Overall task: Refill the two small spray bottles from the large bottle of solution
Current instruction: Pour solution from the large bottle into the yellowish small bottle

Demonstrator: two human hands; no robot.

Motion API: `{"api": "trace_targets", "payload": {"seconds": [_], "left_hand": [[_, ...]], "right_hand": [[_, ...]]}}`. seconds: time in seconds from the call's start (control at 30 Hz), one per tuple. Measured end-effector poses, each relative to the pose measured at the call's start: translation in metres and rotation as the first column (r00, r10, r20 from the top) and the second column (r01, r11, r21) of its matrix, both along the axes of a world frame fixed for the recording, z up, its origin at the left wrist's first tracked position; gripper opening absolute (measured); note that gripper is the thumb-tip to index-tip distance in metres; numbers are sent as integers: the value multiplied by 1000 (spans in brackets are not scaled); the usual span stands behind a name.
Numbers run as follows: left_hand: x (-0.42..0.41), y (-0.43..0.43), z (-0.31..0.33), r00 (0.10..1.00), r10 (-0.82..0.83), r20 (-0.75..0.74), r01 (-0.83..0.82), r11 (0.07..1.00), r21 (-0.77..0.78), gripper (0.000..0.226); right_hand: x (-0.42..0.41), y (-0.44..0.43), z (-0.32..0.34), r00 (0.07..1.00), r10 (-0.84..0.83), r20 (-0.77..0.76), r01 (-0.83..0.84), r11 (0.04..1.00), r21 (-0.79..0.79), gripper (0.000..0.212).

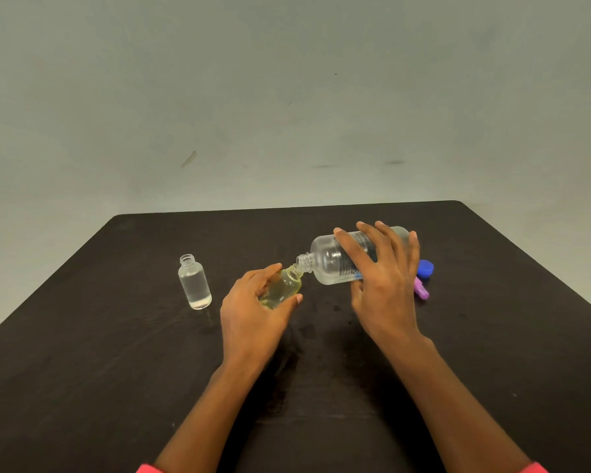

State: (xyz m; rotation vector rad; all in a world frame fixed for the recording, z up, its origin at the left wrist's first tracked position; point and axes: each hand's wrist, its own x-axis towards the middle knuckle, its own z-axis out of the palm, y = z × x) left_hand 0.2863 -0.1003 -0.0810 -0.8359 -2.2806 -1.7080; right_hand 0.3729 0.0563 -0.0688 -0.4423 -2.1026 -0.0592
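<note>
My right hand (382, 278) grips the large clear bottle (328, 261), which lies almost level in the air with its open threaded neck pointing left. That neck touches the mouth of a small yellowish bottle (284, 285), tilted to the right and held above the table in my left hand (253, 308). A second small clear bottle (194, 281) stands upright and uncapped to the left, holding clear liquid.
A blue cap (426, 269) and a purple spray top (422, 291) lie on the dark table (116, 370) just behind my right hand. A plain pale wall rises past the table's far edge.
</note>
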Motion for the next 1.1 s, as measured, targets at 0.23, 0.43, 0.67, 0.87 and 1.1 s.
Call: {"api": "trace_targets", "payload": {"seconds": [0.23,0.43,0.67,0.87,1.1], "left_hand": [[0,0,0,1000,8,-4,-8,1000,5,47],[1,0,1,1000,8,-8,-8,1000,7,47],[1,0,1,1000,12,-1,-12,1000,12,47],[2,0,2,1000,17,-15,-17,1000,7,47],[2,0,3,1000,21,-19,-21,1000,-1,47]], "right_hand": [[0,0,0,1000,-2,-10,2,1000,5,84],[-1,1,0,1000,-2,-15,2,1000,8,83],[0,0,0,1000,-9,-11,9,1000,5,84],[0,0,0,1000,-5,-4,5,1000,1,83],[0,0,0,1000,-3,-8,3,1000,1,83]]}}
